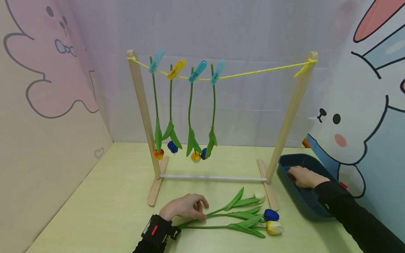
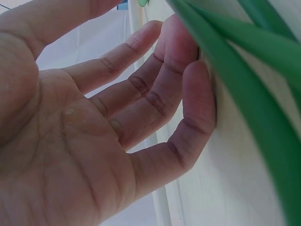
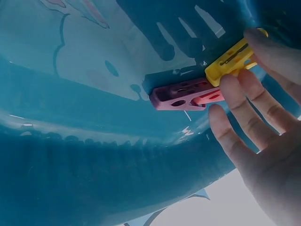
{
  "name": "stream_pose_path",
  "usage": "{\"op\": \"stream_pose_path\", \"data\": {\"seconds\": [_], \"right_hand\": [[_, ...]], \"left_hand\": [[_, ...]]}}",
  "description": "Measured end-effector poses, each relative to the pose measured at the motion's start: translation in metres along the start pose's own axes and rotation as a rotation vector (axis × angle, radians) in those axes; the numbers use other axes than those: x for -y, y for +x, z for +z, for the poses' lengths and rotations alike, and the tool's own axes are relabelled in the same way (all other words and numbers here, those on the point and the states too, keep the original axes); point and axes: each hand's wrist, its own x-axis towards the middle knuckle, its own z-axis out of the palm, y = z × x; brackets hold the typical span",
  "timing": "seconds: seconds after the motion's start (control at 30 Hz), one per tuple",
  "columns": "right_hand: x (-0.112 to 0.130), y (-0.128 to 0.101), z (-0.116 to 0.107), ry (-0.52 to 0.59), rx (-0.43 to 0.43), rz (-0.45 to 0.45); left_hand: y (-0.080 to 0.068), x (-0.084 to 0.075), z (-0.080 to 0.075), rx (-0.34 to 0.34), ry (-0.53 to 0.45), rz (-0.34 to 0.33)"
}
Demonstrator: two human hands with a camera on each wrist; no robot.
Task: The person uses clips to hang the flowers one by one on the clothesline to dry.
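The right hand (image 1: 305, 176) appears to pinch a yellow clothespin (image 3: 230, 57) between thumb and fingertips, down in the blue basin (image 1: 303, 202) to the right of the wooden rack (image 1: 289, 119). A purple clothespin (image 3: 174, 94) and a red clothespin (image 3: 209, 97) lie close against it, so a hurried lift could snag a neighbour, and a hold on the tips alone could let the pin slip.

The left hand (image 1: 186, 206), in front of the rack, is relaxed and loosely curved, holding nothing, its fingertips by the stems of three loose tulips (image 1: 250, 222). Those lie on the worktop (image 1: 95, 196), blooms toward the rack's right foot; because the stems converge near the hand, picking up one might drag the others.

On the rack's left half, four hanging tulips (image 1: 191, 140) dangle bloom-down from blue and yellow pegs (image 1: 176, 69) on a yellow cord (image 1: 253, 72). The cord sags there, so a tug or extra weight could make the pegs slide together and the blooms tangle
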Motion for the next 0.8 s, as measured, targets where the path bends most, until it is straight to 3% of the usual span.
{"op": "stream_pose_path", "data": {"seconds": [0.8], "right_hand": [[-0.0004,-0.0047,-0.0050,0.084,0.073,0.070]], "left_hand": [[0.0010,0.0001,0.0013,-0.005,0.003,-0.004]]}}
